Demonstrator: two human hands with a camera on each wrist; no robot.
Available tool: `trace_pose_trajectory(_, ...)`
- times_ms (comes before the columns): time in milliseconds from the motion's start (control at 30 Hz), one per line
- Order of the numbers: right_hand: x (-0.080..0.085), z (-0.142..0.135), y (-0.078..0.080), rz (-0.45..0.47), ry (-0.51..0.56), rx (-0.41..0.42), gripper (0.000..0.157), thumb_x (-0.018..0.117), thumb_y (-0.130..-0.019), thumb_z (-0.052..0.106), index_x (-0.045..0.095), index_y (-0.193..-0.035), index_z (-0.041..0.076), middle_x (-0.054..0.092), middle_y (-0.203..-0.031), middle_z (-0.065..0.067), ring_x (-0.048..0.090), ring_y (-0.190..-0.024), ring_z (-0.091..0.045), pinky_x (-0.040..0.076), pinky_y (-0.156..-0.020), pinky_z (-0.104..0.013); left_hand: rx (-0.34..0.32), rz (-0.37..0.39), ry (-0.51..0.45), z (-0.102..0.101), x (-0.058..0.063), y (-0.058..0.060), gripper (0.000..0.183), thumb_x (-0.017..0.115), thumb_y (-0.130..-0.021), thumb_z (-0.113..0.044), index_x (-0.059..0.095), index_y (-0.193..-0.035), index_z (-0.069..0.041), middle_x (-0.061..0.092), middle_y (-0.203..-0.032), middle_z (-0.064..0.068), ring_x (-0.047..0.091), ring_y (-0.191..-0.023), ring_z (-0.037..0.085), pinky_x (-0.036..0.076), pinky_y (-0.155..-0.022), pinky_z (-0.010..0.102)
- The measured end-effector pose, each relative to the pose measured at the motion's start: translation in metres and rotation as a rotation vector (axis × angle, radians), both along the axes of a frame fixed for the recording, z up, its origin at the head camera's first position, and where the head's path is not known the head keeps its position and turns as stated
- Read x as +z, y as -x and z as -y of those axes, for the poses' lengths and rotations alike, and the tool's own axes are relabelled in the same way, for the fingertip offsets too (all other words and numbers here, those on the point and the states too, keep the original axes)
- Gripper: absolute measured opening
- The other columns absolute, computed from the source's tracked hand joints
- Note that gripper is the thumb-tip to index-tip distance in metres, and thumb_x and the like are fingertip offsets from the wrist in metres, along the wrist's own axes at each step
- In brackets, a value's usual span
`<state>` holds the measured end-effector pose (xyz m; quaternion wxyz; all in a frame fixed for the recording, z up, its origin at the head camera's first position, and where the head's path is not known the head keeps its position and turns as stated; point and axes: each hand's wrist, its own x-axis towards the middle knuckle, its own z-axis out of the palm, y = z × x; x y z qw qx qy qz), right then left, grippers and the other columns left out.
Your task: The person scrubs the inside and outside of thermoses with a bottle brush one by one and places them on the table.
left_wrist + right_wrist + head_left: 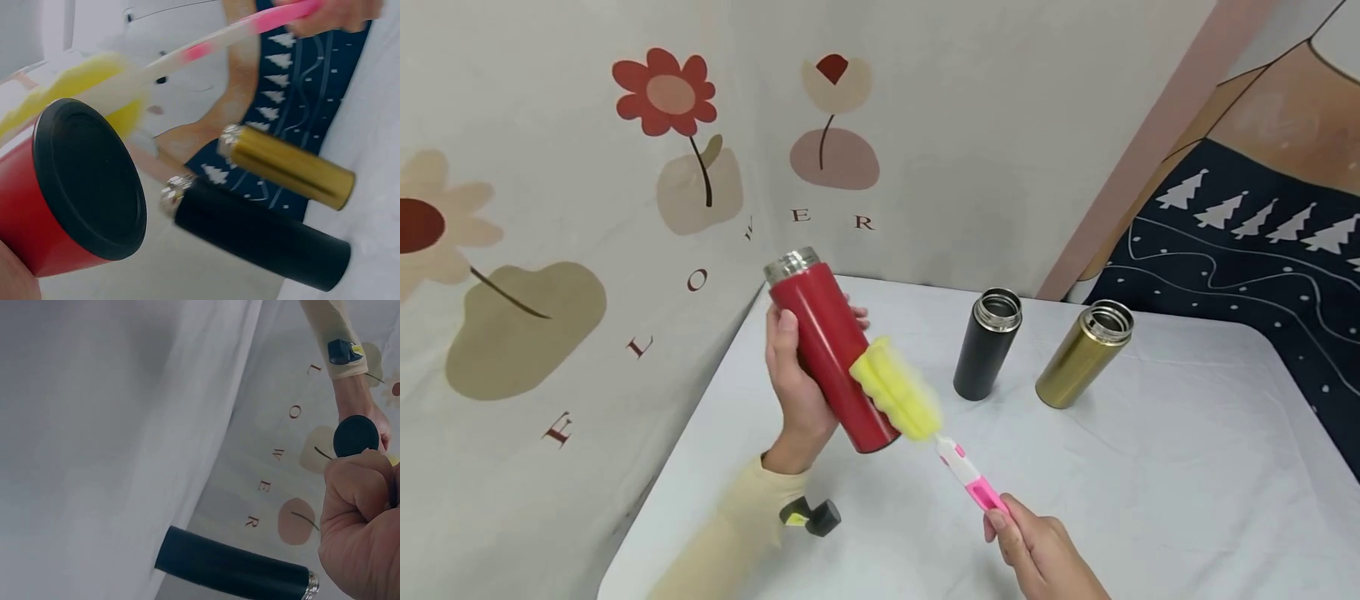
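My left hand (801,400) grips a red thermos bottle (835,358) in the air, tilted, with its bare metal mouth up and to the left. My right hand (1041,542) holds a bottle brush by its pink and white handle (970,471). The brush's yellow sponge head (898,392) lies along the lower outside of the red bottle in the head view; whether they touch I cannot tell. In the left wrist view the red bottle's black base (90,181) faces the camera, with the yellow sponge (81,87) behind it.
A black bottle (988,346) and a gold bottle (1084,354) stand lidless on the white table (1195,442), right of the red one. Behind the table hangs a pale cloth (970,167) with flowers and letters. A dark patterned cloth (1232,275) is at the right.
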<state>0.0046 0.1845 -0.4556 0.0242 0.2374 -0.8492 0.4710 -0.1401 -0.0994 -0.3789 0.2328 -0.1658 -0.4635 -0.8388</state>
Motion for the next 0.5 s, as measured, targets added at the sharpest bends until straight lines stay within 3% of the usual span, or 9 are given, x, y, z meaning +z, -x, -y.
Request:
trace_pose_trajectory(133,0.011,0.011,0.008,0.076,0.021,-0.024,0.024,0.054,-0.114,0.004,0.058,-0.096,0.020,0.037,-0.069,0.024,0.031,-0.057,0.007,0.032,-0.046,-0.017,-0.062,0.029,0.083,-0.014,-0.009,-0.009,0.057,0.050,-0.108,-0.043,0.039,-0.155,-0.013,0.062,-0.131,0.016,0.068,-0.106,0.024,0.063,-0.086,0.038)
trace_pose_trajectory(333,0.024,0.027,0.024,0.075,0.144,-0.068,0.025,0.054,-0.113,0.004,0.058,-0.094,0.019,0.039,-0.068,0.020,0.033,-0.057,0.004,0.031,-0.042,-0.019,-0.148,0.091,0.145,-0.026,-0.021,-0.018,0.078,0.080,-0.097,-0.048,0.040,-0.155,-0.015,0.059,-0.131,0.013,0.067,-0.109,0.027,0.064,-0.084,0.041)
trace_pose_trajectory(500,0.032,0.035,0.031,0.129,0.238,-0.035,0.021,0.052,-0.115,0.006,0.059,-0.095,0.012,0.043,-0.067,0.014,0.036,-0.058,0.001,0.031,-0.043,-0.022,-0.190,0.117,0.213,-0.027,-0.021,-0.020,0.065,0.077,-0.098,-0.034,0.043,-0.151,-0.014,0.060,-0.131,0.013,0.068,-0.109,0.028,0.065,-0.084,0.043)
